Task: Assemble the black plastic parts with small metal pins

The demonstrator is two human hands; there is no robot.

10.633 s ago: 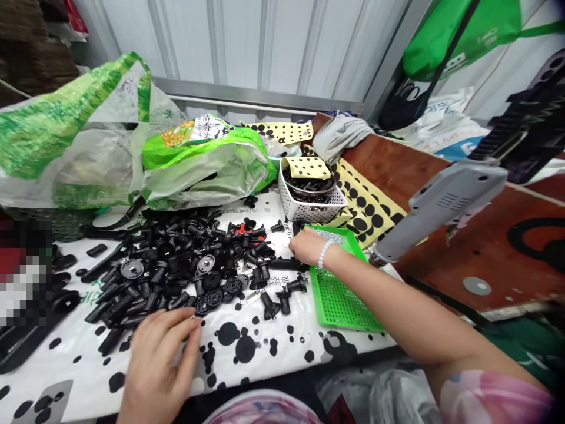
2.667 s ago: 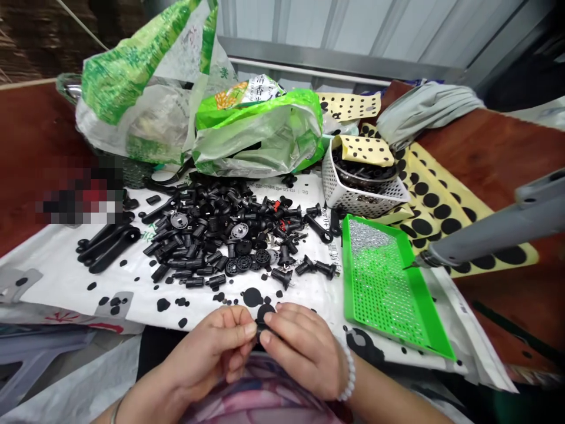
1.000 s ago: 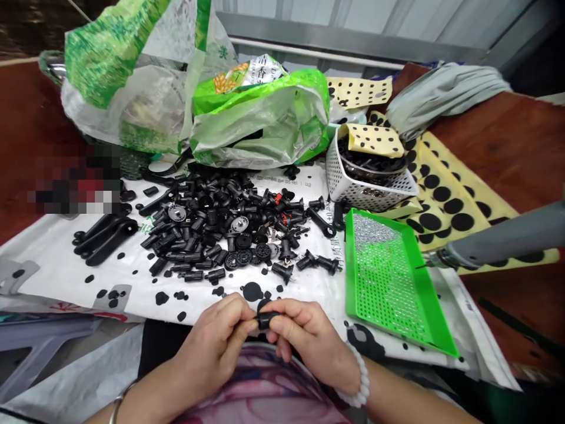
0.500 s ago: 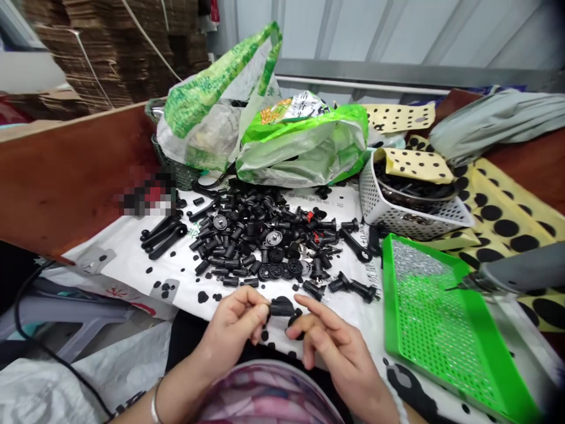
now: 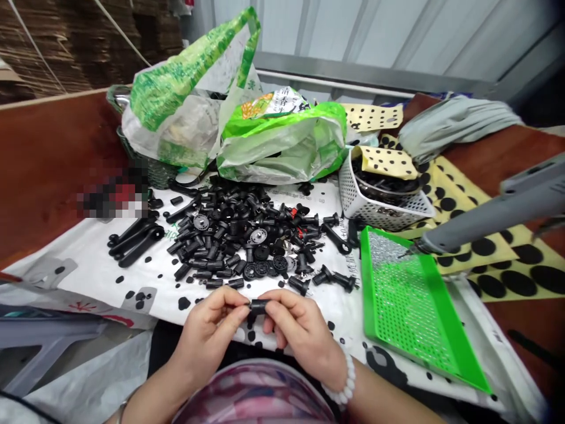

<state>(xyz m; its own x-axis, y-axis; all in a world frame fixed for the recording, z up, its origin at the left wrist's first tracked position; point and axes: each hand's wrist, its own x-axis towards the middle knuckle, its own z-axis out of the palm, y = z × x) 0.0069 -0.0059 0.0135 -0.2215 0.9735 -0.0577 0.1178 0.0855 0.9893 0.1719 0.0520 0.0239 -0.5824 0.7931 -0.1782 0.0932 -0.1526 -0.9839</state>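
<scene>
Both hands meet close to my body at the table's near edge. My left hand [image 5: 207, 333] and my right hand [image 5: 298, 330] pinch a small black plastic part [image 5: 258, 305] between their fingertips, one on each end. Just beyond the hands lies a heap of black plastic parts [image 5: 241, 232] on a white sheet [image 5: 88, 265] dotted with black pads. A white bead bracelet sits on my right wrist.
A green perforated tray [image 5: 410, 306] lies to the right, with a grey power tool [image 5: 489, 215] hanging over it. A white basket [image 5: 384, 206] of black parts, yellow sheets of black pads [image 5: 498, 247] and two green-and-clear plastic bags [image 5: 282, 144] stand behind. Several long black levers [image 5: 135, 238] lie at left.
Half a second ago my right hand's fingers were off the black part, which only the left hand held; now both hands pinch it. The view has shifted slightly.
</scene>
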